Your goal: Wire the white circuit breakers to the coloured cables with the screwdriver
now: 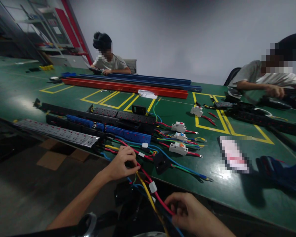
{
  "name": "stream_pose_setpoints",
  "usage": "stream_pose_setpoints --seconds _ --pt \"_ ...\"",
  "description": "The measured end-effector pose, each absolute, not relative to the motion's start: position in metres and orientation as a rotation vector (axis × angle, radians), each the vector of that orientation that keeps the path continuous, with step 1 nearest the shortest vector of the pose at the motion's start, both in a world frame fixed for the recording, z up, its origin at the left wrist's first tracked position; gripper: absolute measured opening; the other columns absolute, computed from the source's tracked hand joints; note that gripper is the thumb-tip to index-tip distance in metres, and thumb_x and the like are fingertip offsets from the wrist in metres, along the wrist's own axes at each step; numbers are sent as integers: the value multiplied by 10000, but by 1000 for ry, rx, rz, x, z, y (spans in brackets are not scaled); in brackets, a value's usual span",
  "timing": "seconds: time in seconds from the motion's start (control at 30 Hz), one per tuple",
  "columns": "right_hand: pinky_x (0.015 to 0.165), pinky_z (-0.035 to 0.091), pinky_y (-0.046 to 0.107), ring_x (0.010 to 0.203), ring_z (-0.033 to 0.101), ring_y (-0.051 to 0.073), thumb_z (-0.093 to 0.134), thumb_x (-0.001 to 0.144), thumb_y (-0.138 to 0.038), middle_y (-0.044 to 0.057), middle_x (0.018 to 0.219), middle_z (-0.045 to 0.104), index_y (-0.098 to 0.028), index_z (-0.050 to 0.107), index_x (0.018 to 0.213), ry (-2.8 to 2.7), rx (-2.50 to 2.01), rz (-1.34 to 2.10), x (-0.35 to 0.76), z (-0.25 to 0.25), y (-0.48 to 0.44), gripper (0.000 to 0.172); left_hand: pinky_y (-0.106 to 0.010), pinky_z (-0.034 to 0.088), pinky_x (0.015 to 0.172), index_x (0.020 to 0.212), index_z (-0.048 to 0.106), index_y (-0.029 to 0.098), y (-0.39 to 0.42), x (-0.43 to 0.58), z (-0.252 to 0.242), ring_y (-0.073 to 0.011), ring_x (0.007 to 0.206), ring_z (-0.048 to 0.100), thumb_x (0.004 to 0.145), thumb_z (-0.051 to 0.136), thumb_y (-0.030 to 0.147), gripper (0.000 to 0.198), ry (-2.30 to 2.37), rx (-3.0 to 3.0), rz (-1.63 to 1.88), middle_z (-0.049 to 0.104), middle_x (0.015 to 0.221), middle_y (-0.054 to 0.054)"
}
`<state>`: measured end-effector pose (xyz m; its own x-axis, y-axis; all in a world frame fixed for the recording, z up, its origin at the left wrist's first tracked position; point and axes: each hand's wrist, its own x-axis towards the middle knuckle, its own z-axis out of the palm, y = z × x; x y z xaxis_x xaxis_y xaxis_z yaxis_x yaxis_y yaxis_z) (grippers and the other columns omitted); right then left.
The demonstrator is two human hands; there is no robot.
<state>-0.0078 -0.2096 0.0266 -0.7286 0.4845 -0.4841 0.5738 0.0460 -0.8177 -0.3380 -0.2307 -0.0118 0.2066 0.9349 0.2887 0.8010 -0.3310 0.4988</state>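
Near the table's front edge, my left hand (124,162) is closed in a pinch on a red cable (146,174). A yellow cable (148,192) runs down from under its fingertips; I cannot tell whether it is pinched too. Lower right, my right hand (191,210) is closed round the same red cable, with a white tag (153,187) on the stretch between the hands. Left of my left hand lies a grey socket strip (59,131), and behind it a blue one (128,133). Just beyond the fingers sits a small black box (161,163) among wires.
White circuit breakers (179,148) with red leads lie beyond the hands. A long orange rail (123,87) and blue rails (150,79) span the back. Two people sit across the green table (177,108). A blurred-out object (234,154) lies to the right.
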Motion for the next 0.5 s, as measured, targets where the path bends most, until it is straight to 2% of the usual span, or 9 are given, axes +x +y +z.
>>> stream_pose_setpoints --seconds 0.17,0.33,0.5 --pt "743 481 211 903 624 142 494 894 -118 22 995 653 -254 710 1024 2670 1184 -1442 0 39 -204 286 -402 336 887 729 681 231 -228 -340 -14 -196 899 546 837 703 364 173 1653 2242 846 616 843 -11" --pt "773 521 255 897 635 150 445 954 -119 46 1021 653 -240 676 1085 3169 1053 -968 5 20 -198 291 -409 352 887 766 692 234 -229 -343 -15 -203 915 557 839 694 337 127 1673 2260 897 625 876 -19" --pt "780 518 311 890 609 175 497 962 -148 75 1017 656 -186 634 1098 3567 1027 -433 7 1 -181 197 -417 382 881 851 711 240 -228 -344 -11 -206 922 566 853 663 297 75 1671 2281 962 639 920 -35"
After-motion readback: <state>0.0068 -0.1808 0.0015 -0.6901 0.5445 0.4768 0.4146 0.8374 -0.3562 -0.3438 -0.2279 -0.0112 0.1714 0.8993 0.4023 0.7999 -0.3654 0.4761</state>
